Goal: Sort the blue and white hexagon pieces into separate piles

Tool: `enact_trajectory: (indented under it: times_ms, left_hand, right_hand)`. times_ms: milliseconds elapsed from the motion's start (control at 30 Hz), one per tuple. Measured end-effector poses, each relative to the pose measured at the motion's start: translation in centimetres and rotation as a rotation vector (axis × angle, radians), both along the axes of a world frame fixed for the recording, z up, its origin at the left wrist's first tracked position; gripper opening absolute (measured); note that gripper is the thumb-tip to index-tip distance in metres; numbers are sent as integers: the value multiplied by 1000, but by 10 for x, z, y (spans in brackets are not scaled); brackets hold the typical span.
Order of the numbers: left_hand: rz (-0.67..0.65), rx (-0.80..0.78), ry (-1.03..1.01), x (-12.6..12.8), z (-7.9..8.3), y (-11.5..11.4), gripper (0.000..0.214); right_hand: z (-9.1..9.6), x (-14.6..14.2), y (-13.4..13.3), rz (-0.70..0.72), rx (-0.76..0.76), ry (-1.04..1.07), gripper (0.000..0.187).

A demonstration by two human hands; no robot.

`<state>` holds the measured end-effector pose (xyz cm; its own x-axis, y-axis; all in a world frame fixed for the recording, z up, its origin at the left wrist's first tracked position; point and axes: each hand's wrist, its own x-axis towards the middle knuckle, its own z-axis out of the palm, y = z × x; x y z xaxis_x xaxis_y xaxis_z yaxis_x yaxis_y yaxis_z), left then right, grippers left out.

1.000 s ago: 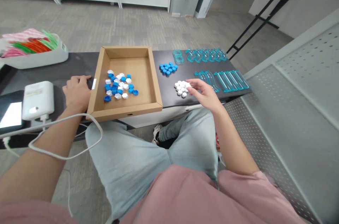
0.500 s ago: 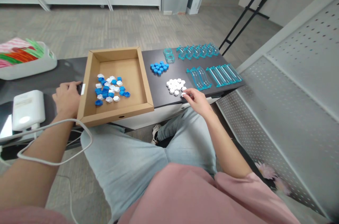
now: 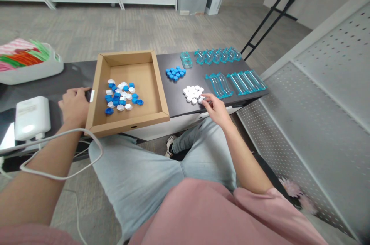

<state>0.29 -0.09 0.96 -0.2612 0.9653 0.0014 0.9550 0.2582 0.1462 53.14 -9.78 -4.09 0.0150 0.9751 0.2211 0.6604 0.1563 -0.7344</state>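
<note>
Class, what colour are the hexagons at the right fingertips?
White hexagons, best seen in the head view.

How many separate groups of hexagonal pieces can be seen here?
3: a mixed blue-and-white group inside the cardboard tray, a blue group on the dark tabletop, and a white group at the right hand.
</note>
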Motion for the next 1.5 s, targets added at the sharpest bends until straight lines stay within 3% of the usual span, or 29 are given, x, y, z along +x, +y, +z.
enact_trajectory:
  times_ms: [400,600,733,867,967,1067,1167,1367,1500]
  left_hand:
    - [-10,22,-17,-2,-3,0,83]
    - [-18,26,-57,-2,-2,-3,78]
    - [-26,46,-75,-4,-6,-3,78]
    - [-12,86,-64,-6,-12,0,75]
    - [-6,112,-61,-5,-14,1,73]
    - [-6,124,-64,-5,-14,0,73]
    - [-12,125,-71,-7,-16,0,75]
    - [-26,134,-90,-13,-21,1,79]
    - [-21,118,-97,-11,-18,1,78]
  right_hand:
    - [7,-9,-8,-59,-1,176,38]
    - [32,-35,-2,61,105,152,22]
    - [65,-84,19,342,187,42,16]
    - [94,-162,52,605,128,-280,17]
    - [104,-220,74,638,4,-610,26]
    - [103,-253,87,634,-91,-803,34]
    - [99,-257,93,666,-118,-794,37]
    - [93,-230,103,729,-80,-653,30]
    - [91,-224,106,813,-136,-704,24]
